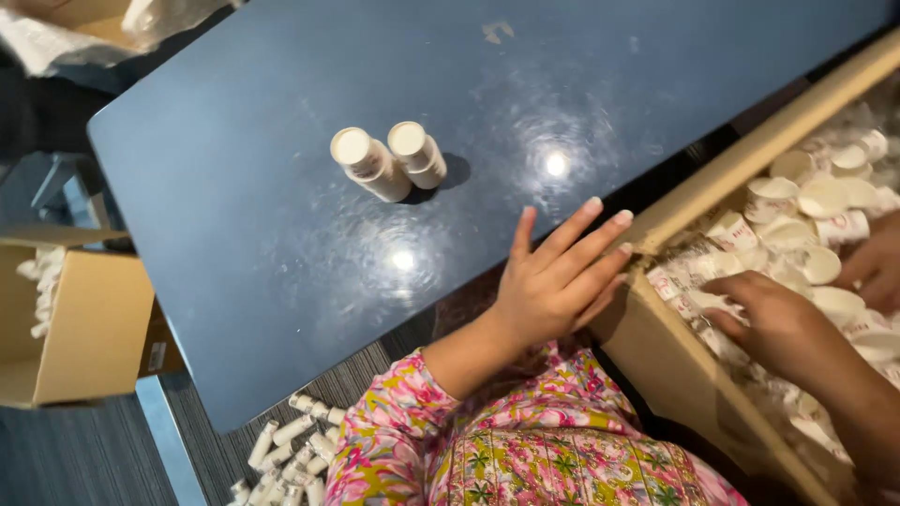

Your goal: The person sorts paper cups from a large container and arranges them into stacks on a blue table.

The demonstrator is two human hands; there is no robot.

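**Hands at the box of small white bottles**

Left hand: open, fingers spread and straight, holding nothing. It lies at the near edge of the dark blue worktop, fingertips just beside the corner of the large cardboard box. Sleeve is a pink and green floral print.

Right hand: inside the large box, palm down, fingers curled among the small white bottles that fill it. Cannot tell whether it grips one; the fingertips are buried among the bottles.

Another hand enters at the right edge of the frame, also over the bottles in the box; only part of it shows.

On the worktop: two white bottles stand upright, touching each other, well apart from the left hand, towards the far side. Ceiling lights reflect in the surface between them and the hand.

On the carpeted floor below the worktop's near edge: a loose heap of white bottles, lying on their sides. At left, a smaller open cardboard box with more white items showing inside
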